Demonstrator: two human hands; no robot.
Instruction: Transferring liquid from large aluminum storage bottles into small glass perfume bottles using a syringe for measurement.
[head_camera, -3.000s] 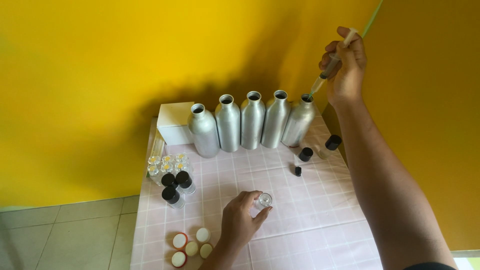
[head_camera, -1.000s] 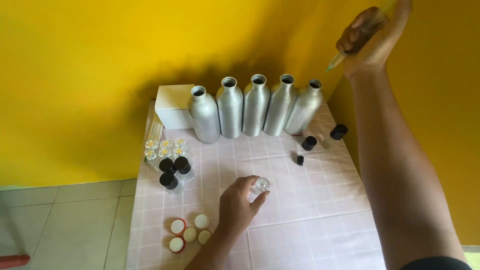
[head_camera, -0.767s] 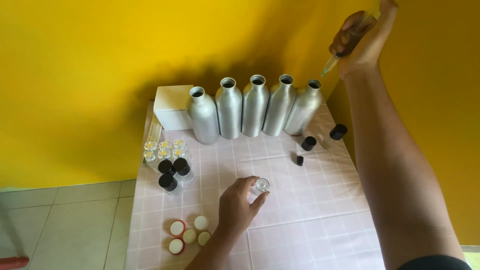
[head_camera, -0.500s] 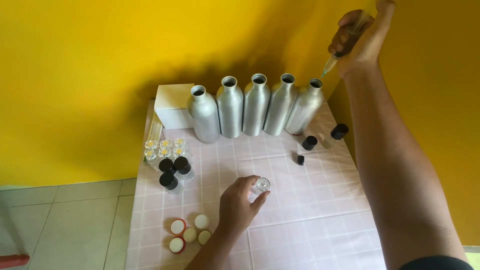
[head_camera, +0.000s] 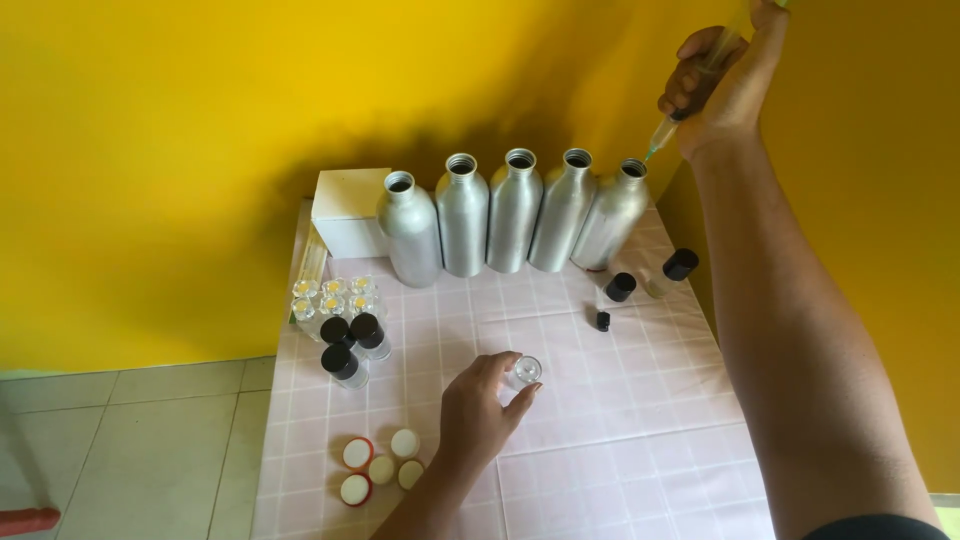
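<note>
Head view: the right hand (head_camera: 722, 85) is clenched round a syringe (head_camera: 690, 100), whose top is cut off by the frame edge and whose fill is hard to make out; its tip hangs just above the rightmost bottle (head_camera: 612, 215). Three seconds ago that hand was lower and further left. The left hand (head_camera: 478, 415) has stayed put, fingers grasping a small open vial (head_camera: 528, 371) on the pink tablecloth (head_camera: 640, 470)
</note>
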